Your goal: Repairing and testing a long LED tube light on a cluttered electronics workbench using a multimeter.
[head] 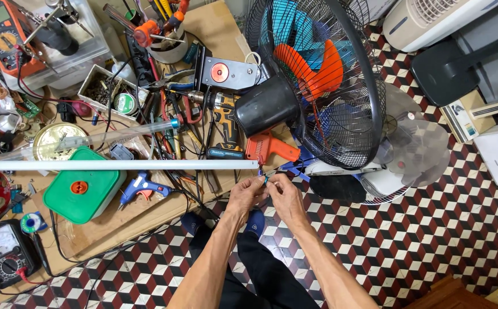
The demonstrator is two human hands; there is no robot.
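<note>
Left hand and right hand meet fingertip to fingertip, both pinched closed on thin blue wires just off the wooden worktop's near edge. Directly beyond stands the black wire-caged fan, beside an orange soldering gun.

Head view, single camera: worn on the seated person's head, aimed steeply down over both forearms to the hands at frame centre, close range. Takes in cluttered workboard at left, caged fan ahead, chequered tile floor at right and below. No second view to overlap
</note>
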